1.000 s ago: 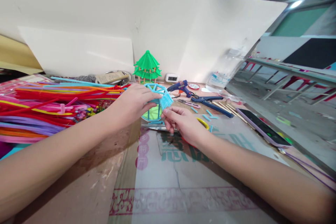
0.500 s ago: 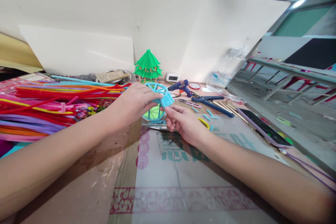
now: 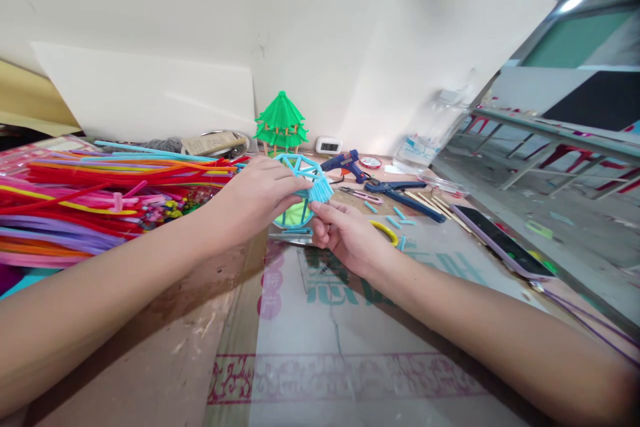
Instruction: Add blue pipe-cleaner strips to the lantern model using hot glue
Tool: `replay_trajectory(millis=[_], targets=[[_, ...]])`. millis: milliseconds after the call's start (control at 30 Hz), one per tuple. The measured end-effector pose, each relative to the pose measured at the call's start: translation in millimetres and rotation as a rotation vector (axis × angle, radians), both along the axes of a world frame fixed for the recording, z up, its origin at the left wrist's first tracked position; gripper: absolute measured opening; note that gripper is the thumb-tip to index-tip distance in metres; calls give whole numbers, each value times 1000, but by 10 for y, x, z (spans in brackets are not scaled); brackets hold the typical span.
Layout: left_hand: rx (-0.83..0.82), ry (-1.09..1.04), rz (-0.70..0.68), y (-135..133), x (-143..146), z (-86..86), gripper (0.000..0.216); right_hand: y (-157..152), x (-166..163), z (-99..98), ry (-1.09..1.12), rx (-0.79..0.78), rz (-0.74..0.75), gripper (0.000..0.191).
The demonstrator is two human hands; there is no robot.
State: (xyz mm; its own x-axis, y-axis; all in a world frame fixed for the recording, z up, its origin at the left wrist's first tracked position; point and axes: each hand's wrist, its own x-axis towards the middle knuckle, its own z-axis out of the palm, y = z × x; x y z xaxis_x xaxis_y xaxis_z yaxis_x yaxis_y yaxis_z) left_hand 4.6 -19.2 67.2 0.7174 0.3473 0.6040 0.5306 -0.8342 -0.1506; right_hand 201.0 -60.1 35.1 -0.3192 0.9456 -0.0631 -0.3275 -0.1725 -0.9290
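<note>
Between my two hands is a small light-blue ribbed panel [image 3: 321, 191], made of short pipe-cleaner pieces set side by side. My left hand [image 3: 257, 197] pinches its upper left edge between thumb and fingers. The fingertips of my right hand [image 3: 345, 230] are closed on its lower edge. Just behind the panel stands a round light-blue frame [image 3: 290, 159] with spokes and a pale green base [image 3: 295, 214], partly hidden by my left hand. Scissors with yellow handles [image 3: 385, 232] lie under and beside my right hand.
Bundles of coloured pipe cleaners [image 3: 75, 207] lie at the left. A green tiered pavilion [image 3: 281, 121] stands at the back. A glue gun [image 3: 345, 163], blue pliers [image 3: 400, 195], cut blue pieces [image 3: 395, 219], a phone [image 3: 500, 240] and a plastic bottle [image 3: 427, 130] are on the right.
The ribbed panel has tilted slightly and shifted a little to the right between my fingertips. Both hands keep their hold, and the view has moved very slightly.
</note>
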Motion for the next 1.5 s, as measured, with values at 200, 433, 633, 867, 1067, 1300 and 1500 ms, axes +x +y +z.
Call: replay_trajectory(millis=[200,433,633,867,1067,1300,1500], targets=[[-4,-1,-24,-8,-6,9,23,-5,-5,7,5,10,6,36],[0,7,-8,-1,-10,4,23,1,11,-19,4,14,15,37],[-13,-53,17,91,-68,-6,20,26,51,-61,-56,35,81,46],[-37,-28,84,191,-175,32,26,29,148,8,-416,219,47,51],[-20,7,147,34,-103,84,69,156,314,106,-420,337,-77,46],[-40,35,152,-57,-45,71,39,315,432,122,-428,376,-107,48],[-18,87,194,-18,-82,98,68,465,534,63,-556,447,-142,50]])
